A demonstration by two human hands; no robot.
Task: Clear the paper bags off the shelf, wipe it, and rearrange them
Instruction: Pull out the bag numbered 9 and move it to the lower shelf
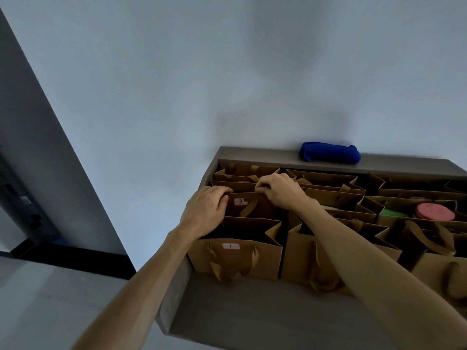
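Several brown paper bags stand packed in rows on a grey-brown shelf (252,311). At the front left is the bag labelled 1 (242,258); behind it stands the bag labelled 3 (252,205). My left hand (206,210) grips the left side of the top edge of bag 3, fingers curled over the rim. My right hand (280,190) pinches the same rim on its right side. A folded blue cloth (329,152) lies on the top board of the shelf, at the back.
More open bags fill the middle and right of the shelf; one holds a pink round lid (434,210) and something green (389,212). A bare strip of shelf runs along the front edge. A white wall rises behind, and a dark doorway (15,198) is at the left.
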